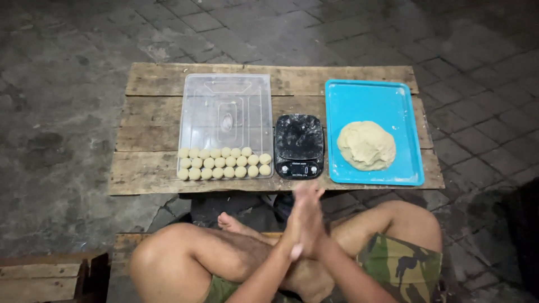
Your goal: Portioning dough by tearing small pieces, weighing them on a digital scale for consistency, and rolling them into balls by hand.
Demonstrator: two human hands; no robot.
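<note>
Low in the frame's centre, the left hand (pixel 296 224) and right hand (pixel 312 220) press palm to palm, fingers (pixel 307 193) straight together; anything between them is hidden. Above, on the tabletop (pixel 151 129): clear tray (pixel 224 109) with dough balls (pixel 223 163), black scale (pixel 299 146), blue tray (pixel 359 98) holding a dough lump (pixel 366 145).

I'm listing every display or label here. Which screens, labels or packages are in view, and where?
Scale: on the wooden table, between the clear tray and the blue tray; black, square, dusted white, with a small lit screen on its near edge.
No packages, labels or signs in view.
</note>
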